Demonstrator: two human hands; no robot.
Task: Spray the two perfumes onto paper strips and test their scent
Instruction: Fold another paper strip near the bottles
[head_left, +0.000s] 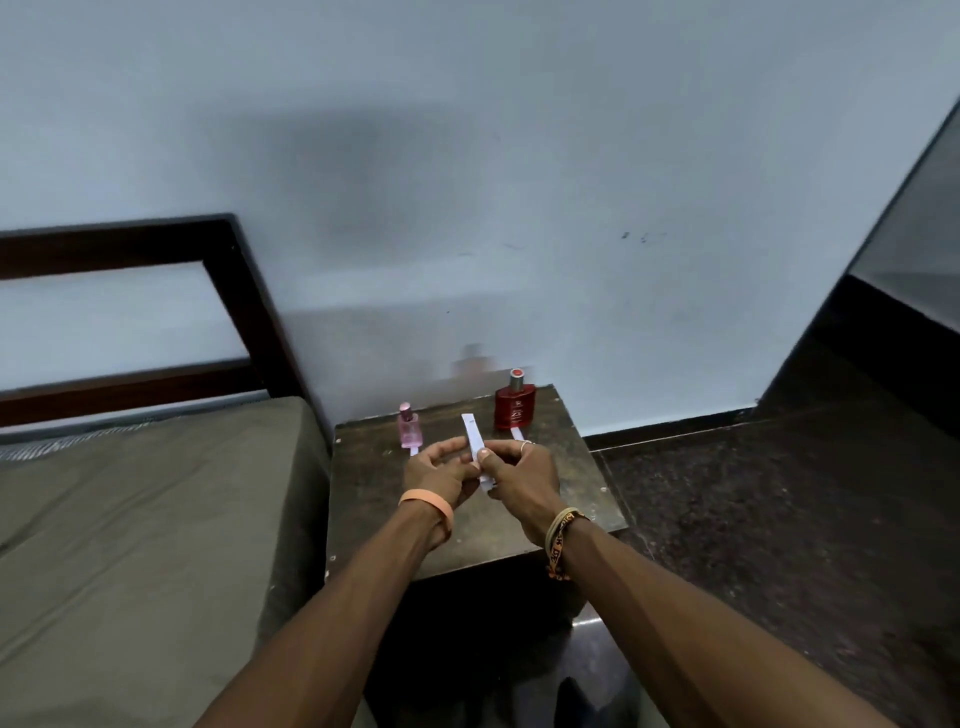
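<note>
Left bottle (408, 427), right bottle (514, 408) on table (371, 473) (bed (130, 519) leftward)

The room is dim and cool, the light flat and soft, so no shadow has a hard edge. Shadows fall forward onto the wall (623, 156): a broad smudgy one at twelve o'clock, a paler one just above the side table (369, 493). The paper strip (474, 436) is the brightest patch I see; my forearms (332, 623) at six o'clock go nearly black. Above the red perfume bottle (514, 410) a blurred reddish ghost smears the wall. The wide lens bends the edges: the bed frame (130, 244) at nine o'clock bows, the grey panel (914, 223) at three o'clock leans inward. Fine detail is soft; the bottle's label is unreadable.
</note>
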